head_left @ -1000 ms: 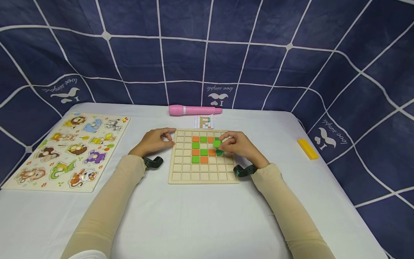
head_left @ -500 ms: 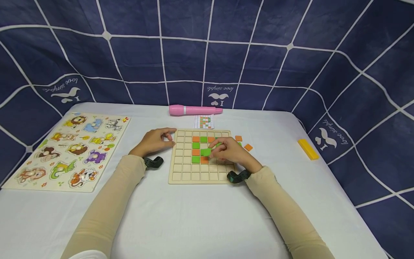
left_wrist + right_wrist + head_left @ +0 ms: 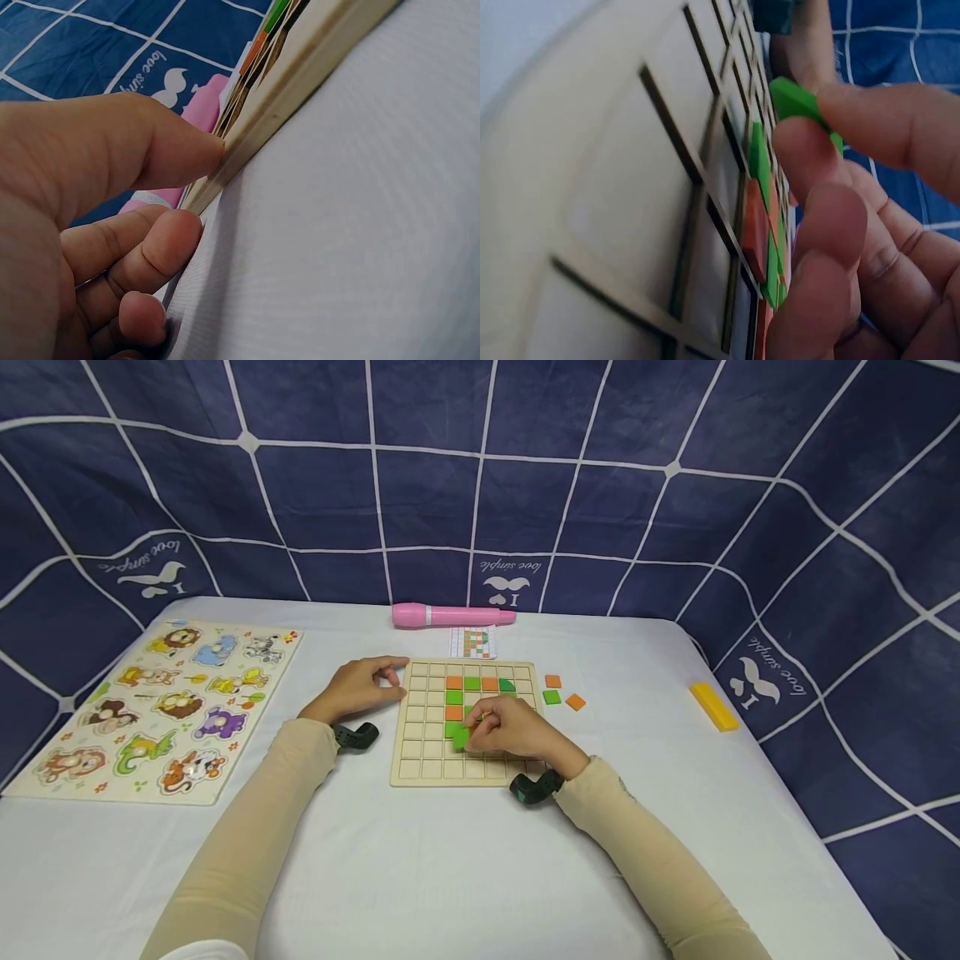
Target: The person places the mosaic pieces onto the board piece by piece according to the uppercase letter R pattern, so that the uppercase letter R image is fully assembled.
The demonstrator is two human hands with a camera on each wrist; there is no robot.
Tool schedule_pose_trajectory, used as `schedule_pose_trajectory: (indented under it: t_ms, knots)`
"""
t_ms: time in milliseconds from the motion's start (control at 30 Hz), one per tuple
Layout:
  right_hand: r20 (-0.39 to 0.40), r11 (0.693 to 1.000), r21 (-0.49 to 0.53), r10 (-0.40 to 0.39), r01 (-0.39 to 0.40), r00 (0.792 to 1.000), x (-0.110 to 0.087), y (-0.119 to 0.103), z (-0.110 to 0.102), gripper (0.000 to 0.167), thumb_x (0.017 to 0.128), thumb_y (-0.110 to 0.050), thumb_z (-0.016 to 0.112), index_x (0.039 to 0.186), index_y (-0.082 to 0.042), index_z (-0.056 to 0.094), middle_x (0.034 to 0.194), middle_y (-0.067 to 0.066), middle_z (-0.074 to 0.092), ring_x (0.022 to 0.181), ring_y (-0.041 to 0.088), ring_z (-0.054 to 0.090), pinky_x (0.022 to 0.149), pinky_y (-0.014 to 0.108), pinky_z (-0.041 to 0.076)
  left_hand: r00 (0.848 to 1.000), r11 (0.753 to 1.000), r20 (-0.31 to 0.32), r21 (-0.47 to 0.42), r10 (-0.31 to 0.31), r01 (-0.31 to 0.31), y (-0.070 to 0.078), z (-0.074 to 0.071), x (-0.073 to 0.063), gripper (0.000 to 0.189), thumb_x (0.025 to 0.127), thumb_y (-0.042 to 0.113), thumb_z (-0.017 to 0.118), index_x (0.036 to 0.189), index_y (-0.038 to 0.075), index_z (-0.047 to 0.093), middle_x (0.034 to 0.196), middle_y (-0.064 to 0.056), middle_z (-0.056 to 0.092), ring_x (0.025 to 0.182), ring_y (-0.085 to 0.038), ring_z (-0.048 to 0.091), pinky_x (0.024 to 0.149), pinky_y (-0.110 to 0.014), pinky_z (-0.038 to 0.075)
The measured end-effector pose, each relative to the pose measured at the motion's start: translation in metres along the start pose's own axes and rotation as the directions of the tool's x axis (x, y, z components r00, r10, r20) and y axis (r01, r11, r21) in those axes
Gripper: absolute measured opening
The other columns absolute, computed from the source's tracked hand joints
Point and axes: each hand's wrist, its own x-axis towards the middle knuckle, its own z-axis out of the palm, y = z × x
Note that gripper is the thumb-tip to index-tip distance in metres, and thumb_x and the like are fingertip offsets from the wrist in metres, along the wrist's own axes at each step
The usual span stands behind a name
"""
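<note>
A wooden grid board (image 3: pixel 420 768) lies mid-table, partly filled with orange tiles (image 3: pixel 454 682), green tiles (image 3: pixel 472 682) and a dark green rounded tile (image 3: pixel 507 685). My right hand (image 3: pixel 513 727) pinches a green square tile (image 3: pixel 461 737) between thumb and fingertips. In the right wrist view that green tile (image 3: pixel 799 101) is tilted, apart from the grid. My right hand covers part of the pattern. At the board's upper left edge rests my left hand (image 3: pixel 358 685). Its thumb (image 3: pixel 191 156) touches the board's side (image 3: pixel 262 112) in the left wrist view, the other fingers loosely bent.
Right of the board lie a loose green tile (image 3: pixel 552 697) and two orange tiles (image 3: pixel 575 702). A pattern card (image 3: pixel 474 643) and pink toy microphone (image 3: pixel 457 617) are behind it. An animal puzzle (image 3: pixel 161 710) lies left, a yellow block (image 3: pixel 714 706) far right.
My right hand has moved left and toward me across the board with the green tile, uncovering the loose tiles on the right. My left hand has stayed at the board's edge.
</note>
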Motion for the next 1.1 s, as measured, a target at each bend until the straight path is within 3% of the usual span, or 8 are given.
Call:
schedule_pose_trajectory:
  t_ms: [200,567,833,1100]
  knots:
    - [-0.007,0.993,-0.117,-0.011,0.01,1.0,0.002,-0.003,0.008,0.018,0.087,-0.006,0.086,0.102,-0.004,0.076,0.075,-0.005,0.074,0.069,0.006,0.062,0.069,0.023,0.048,1.0,1.0,-0.003,0.001,-0.006,0.006,0.003,0.0,-0.001,0.064,0.093,0.026,0.078,0.152,0.007,0.063,0.104,-0.003,0.07,0.081,-0.019,0.05,0.077,-0.036,0.037]
    - [-0.023,0.977,-0.212,-0.001,-0.004,1.0,0.004,-0.005,0.018,0.019,0.086,-0.007,0.089,0.1,-0.005,0.077,0.074,-0.007,0.067,0.07,0.006,0.057,0.072,0.024,0.047,1.0,1.0,0.005,-0.003,-0.006,0.006,0.001,-0.001,0.001,0.064,0.093,0.026,0.078,0.152,0.007,0.062,0.105,-0.004,0.07,0.08,-0.02,0.049,0.077,-0.037,0.036]
    - [0.058,0.992,-0.117,-0.045,0.052,0.997,0.005,-0.001,0.008,0.021,0.089,-0.006,0.086,0.107,-0.002,0.077,0.079,-0.005,0.069,0.066,0.007,0.055,0.067,0.023,0.046,1.0,1.0,-0.002,-0.01,-0.007,0.007,0.001,-0.001,-0.001,0.063,0.093,0.025,0.077,0.152,0.007,0.063,0.104,-0.004,0.07,0.08,-0.02,0.049,0.077,-0.037,0.036]
    - [0.101,0.997,-0.005,-0.082,0.083,0.992,-0.001,0.01,-0.023,0.024,0.094,-0.005,0.079,0.116,0.003,0.076,0.086,-0.003,0.07,0.068,0.011,0.053,0.066,0.024,0.045,1.0,1.0,-0.005,-0.017,-0.001,0.001,0.0,0.0,0.0,0.063,0.094,0.026,0.077,0.152,0.007,0.063,0.105,-0.005,0.07,0.079,-0.019,0.05,0.077,-0.037,0.037]
